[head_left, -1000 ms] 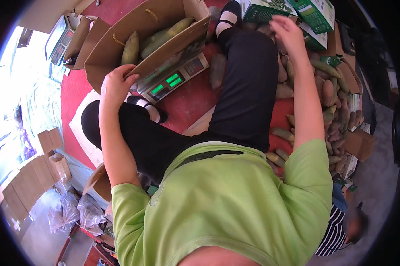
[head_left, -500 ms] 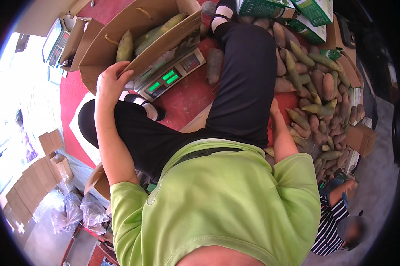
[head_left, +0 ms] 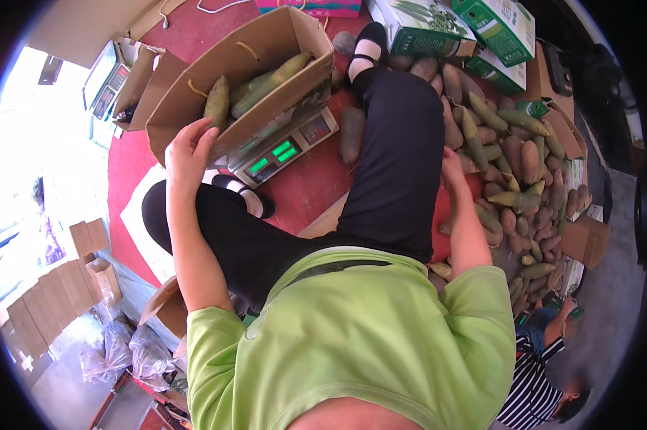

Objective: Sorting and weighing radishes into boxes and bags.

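My left hand (head_left: pixel 189 152) is closed at the near rim of an open cardboard box (head_left: pixel 167 109), thumb and fingers at its edge. Inside the box lie several long green radishes (head_left: pixel 272 87). The box rests on a digital scale (head_left: pixel 284 154) with lit green displays. Beyond my right knee, my right hand (head_left: pixel 452 169) has curled fingers against the near end of a reddish-brown radish (head_left: pixel 470 164). My leg and the hand itself hide part of that grip. A big heap of green and reddish-brown radishes (head_left: pixel 530 161) spreads to the right.
Green-and-white printed boxes (head_left: pixel 497 32) stand at the far right. One dark radish (head_left: pixel 351 135) lies alone on the red floor covering (head_left: pixel 305 204). Another scale (head_left: pixel 107 86) is at the far left. A person in a striped shirt (head_left: pixel 535 387) is at the lower right.
My right hand has moved forward along my leg to the edge of the heap. My left hand stays at the box rim. The whole view has shifted slightly.
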Tool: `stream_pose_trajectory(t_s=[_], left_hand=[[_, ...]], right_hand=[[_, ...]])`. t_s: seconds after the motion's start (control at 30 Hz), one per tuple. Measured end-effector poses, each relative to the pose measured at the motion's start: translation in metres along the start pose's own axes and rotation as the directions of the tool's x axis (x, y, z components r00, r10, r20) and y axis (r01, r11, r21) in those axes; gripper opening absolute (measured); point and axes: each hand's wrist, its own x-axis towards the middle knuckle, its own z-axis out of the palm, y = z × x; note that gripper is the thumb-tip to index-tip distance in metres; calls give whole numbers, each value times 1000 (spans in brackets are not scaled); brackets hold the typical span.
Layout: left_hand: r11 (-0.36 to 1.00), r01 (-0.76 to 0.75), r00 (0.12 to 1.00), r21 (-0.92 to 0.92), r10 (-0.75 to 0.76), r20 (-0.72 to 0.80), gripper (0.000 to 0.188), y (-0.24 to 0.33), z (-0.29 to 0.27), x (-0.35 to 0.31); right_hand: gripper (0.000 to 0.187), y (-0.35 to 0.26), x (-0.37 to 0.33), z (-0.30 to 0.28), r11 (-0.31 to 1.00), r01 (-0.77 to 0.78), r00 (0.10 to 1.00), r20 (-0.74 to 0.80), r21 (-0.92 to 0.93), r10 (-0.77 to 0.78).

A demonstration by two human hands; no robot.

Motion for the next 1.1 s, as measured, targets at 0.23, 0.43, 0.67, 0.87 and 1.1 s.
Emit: stream_pose_trajectory(t_s=[0.23, 0.43, 0.67, 0.87, 1.1], left_hand=[[997, 75, 982, -28, -79, -169, 28, -9, -21, -10], [984, 104, 920, -145, -151, -361, 26, -19, -39, -11], [965, 262, 913, 26, -239, -332, 25, -36, -99, -15], [899, 400, 917, 180, -393, -74, 45, -78, -114, -2], [840, 492, 778, 227, -542, 319, 49, -99, -83, 31]], right_hand=[[29, -227, -7, 59, 898, 419, 906, 130, -135, -403], [27, -336, -19, 146, 573, 763, 644, 439, -300, -627], [52, -351, -6, 226, 251, 689, 704, 545, -680, -454], [48, -327, 19, 250, 141, 741, 621, 590, -657, -516], [49, -328, 28, 250, 205, 650, 741, 550, -732, -385]])
